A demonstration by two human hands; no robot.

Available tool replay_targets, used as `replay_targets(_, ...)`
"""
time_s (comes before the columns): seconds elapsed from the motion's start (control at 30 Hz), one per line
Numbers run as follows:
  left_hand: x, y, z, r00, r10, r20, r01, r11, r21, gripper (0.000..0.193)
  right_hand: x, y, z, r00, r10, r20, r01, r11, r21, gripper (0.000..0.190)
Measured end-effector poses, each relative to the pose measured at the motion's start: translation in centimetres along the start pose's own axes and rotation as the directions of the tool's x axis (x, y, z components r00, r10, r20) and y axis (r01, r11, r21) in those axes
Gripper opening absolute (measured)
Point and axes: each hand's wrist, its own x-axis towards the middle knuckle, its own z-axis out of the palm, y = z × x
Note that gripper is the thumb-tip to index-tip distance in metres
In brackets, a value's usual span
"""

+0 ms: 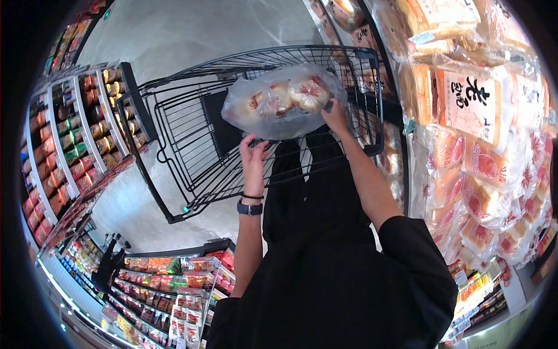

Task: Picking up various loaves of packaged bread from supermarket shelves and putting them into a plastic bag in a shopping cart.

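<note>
A clear plastic bag (pixel 261 120) holding several round wrapped buns (pixel 308 94) with red print lies over the wire shopping cart (pixel 183 131). My right hand (pixel 335 117) has its fingers on the bag's right end, thumb and fingertips gripping the film beside the nearest bun. Close to the bag's lower left edge is my left hand (pixel 253 159), palm up with fingers apart and nothing held. Whether its fingertips touch the film cannot be made out. A dark watch and a thin black band circle my left wrist.
A tall display of packaged bread (pixel 471 104) stands close on my right. Shelves of tubs (pixel 74 135) are to the left, with packaged snacks (pixel 161 279) on racks at lower left. A person (pixel 107 264) in dark clothes stands farther off. Grey floor (pixel 192 30) surrounds the cart.
</note>
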Motion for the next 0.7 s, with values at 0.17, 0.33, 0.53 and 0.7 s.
replay_targets(0.17,4.3,-1.9,0.3,0.988,0.109,-0.113,-0.091,0.984,0.155,0.061,1.3,-1.7,-0.1,0.924,0.248,0.293,-0.2,0.963,-0.183,0.084)
replay_targets(0.33,8.9,-2.1,2.5,0.997,0.075,-0.017,-0.068,0.958,0.279,0.082,4.2,3.5,0.8,0.866,0.393,0.308,-0.163,0.806,-0.569,0.057)
replay_targets(0.53,11.0,-4.1,1.1,0.975,-0.153,0.162,0.09,0.935,0.343,0.069,5.0,2.7,-2.8,0.916,0.341,0.213,-0.319,0.939,-0.13,0.019)
replay_targets(0.7,11.5,-5.3,0.8,0.931,-0.309,0.193,0.155,0.816,0.557,0.03,1.1,2.9,-5.1,0.984,-0.172,0.046,0.148,0.933,0.329,0.01)
